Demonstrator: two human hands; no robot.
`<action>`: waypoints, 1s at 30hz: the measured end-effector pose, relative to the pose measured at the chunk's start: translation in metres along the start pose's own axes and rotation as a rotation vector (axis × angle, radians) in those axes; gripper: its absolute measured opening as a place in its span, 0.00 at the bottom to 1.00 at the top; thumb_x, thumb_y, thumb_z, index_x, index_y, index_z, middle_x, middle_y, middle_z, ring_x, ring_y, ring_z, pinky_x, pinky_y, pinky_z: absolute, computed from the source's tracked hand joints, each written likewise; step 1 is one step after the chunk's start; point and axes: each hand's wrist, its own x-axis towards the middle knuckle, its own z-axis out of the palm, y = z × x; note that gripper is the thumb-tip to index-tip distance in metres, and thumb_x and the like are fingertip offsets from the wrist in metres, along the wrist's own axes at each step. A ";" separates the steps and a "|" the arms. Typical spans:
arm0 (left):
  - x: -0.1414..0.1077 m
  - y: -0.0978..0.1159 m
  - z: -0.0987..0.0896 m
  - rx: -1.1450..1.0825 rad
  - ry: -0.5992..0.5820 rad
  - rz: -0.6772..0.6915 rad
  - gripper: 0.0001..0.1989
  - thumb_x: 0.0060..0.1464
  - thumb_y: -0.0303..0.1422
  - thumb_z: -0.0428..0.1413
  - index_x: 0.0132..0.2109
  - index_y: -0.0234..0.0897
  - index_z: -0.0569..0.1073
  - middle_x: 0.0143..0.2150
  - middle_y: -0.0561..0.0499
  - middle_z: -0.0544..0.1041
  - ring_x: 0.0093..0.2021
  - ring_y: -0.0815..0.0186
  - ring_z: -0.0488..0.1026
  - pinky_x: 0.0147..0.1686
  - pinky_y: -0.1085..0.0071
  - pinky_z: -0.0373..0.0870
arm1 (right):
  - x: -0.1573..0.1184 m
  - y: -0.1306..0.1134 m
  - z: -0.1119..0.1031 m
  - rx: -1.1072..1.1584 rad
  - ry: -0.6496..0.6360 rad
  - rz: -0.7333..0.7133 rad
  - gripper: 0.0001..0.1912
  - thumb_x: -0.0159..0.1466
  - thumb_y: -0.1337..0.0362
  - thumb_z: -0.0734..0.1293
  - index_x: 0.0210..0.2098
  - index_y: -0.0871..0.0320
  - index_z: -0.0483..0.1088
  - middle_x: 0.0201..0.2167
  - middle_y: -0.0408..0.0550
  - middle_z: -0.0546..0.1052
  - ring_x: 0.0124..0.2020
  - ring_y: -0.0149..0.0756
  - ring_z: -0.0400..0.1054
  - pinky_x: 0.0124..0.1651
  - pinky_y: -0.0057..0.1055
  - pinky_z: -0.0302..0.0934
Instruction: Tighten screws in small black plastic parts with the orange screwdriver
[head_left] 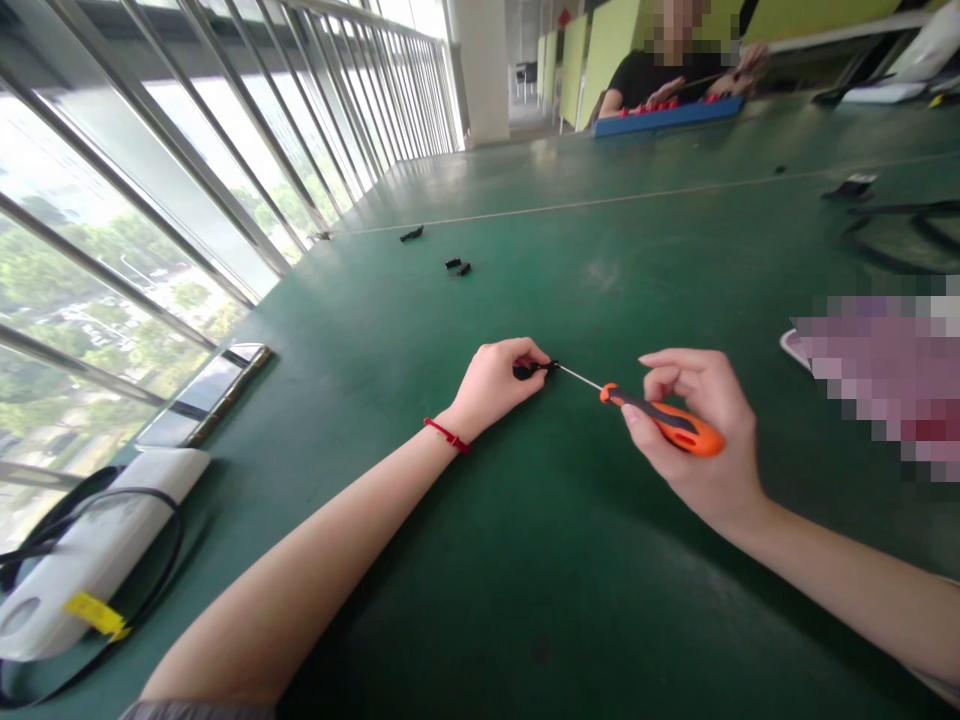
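Note:
Between the thumb and fingers of my left hand (499, 385) is a small black part (529, 370), held just over the green table; its kind does not show. My right hand (709, 440) is closed loosely around the orange and dark grey handle of a screwdriver (694, 434), with the index finger lifted off it. The thin metal shaft points left, and its tip meets the right end of the black part. Whether the tip sits in a screw cannot be made out. A red cord bracelet circles my left wrist.
Small black pieces (459, 267) lie farther up the green table (600, 270), with another black piece (412, 234) beyond. At left are a phone (206, 395) and a white power strip (112, 540) with black cable. Across the table, a person handles a blue tray (667, 118).

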 end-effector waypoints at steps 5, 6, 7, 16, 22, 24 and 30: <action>0.000 0.000 0.000 -0.013 -0.002 -0.001 0.07 0.49 0.27 0.56 0.36 0.34 0.77 0.36 0.50 0.80 0.36 0.67 0.76 0.41 0.70 0.74 | -0.002 0.000 -0.001 -0.095 -0.019 0.024 0.06 0.57 0.65 0.68 0.34 0.52 0.67 0.26 0.43 0.73 0.27 0.35 0.67 0.31 0.35 0.64; 0.000 0.001 0.000 -0.013 -0.002 -0.002 0.07 0.49 0.27 0.56 0.36 0.35 0.77 0.36 0.50 0.80 0.36 0.66 0.76 0.41 0.70 0.74 | -0.002 0.000 0.000 -0.096 0.016 0.014 0.08 0.56 0.65 0.68 0.35 0.52 0.68 0.28 0.43 0.73 0.29 0.36 0.68 0.33 0.35 0.64; 0.000 0.001 0.000 -0.012 0.000 -0.004 0.07 0.49 0.27 0.56 0.36 0.35 0.77 0.36 0.50 0.80 0.36 0.67 0.76 0.41 0.70 0.74 | -0.002 0.000 0.000 -0.086 0.041 0.003 0.10 0.55 0.66 0.69 0.37 0.52 0.67 0.30 0.44 0.72 0.31 0.36 0.68 0.34 0.35 0.64; 0.000 0.000 0.000 -0.018 0.005 0.004 0.07 0.49 0.26 0.56 0.35 0.34 0.77 0.36 0.51 0.80 0.36 0.67 0.76 0.41 0.71 0.74 | -0.003 0.000 -0.001 -0.093 -0.013 0.003 0.05 0.57 0.65 0.68 0.33 0.53 0.68 0.29 0.44 0.75 0.30 0.36 0.70 0.34 0.34 0.64; 0.000 0.000 0.000 -0.015 0.006 -0.005 0.07 0.49 0.27 0.56 0.36 0.35 0.77 0.36 0.51 0.80 0.36 0.67 0.76 0.41 0.71 0.74 | -0.002 0.001 -0.001 -0.081 -0.048 0.038 0.11 0.56 0.65 0.68 0.39 0.53 0.67 0.26 0.42 0.72 0.27 0.34 0.67 0.33 0.34 0.63; 0.000 0.000 0.000 -0.016 0.009 -0.004 0.07 0.48 0.27 0.56 0.36 0.35 0.77 0.36 0.51 0.80 0.36 0.67 0.76 0.40 0.71 0.74 | -0.002 0.000 -0.001 -0.079 -0.080 0.049 0.06 0.57 0.64 0.67 0.35 0.53 0.68 0.26 0.43 0.74 0.27 0.35 0.68 0.32 0.34 0.63; 0.000 -0.001 0.001 0.000 0.009 0.002 0.07 0.48 0.27 0.56 0.36 0.35 0.77 0.36 0.51 0.80 0.35 0.67 0.76 0.39 0.72 0.73 | -0.002 0.000 -0.001 -0.068 0.026 0.012 0.14 0.55 0.67 0.68 0.41 0.53 0.67 0.30 0.44 0.72 0.33 0.37 0.68 0.38 0.37 0.64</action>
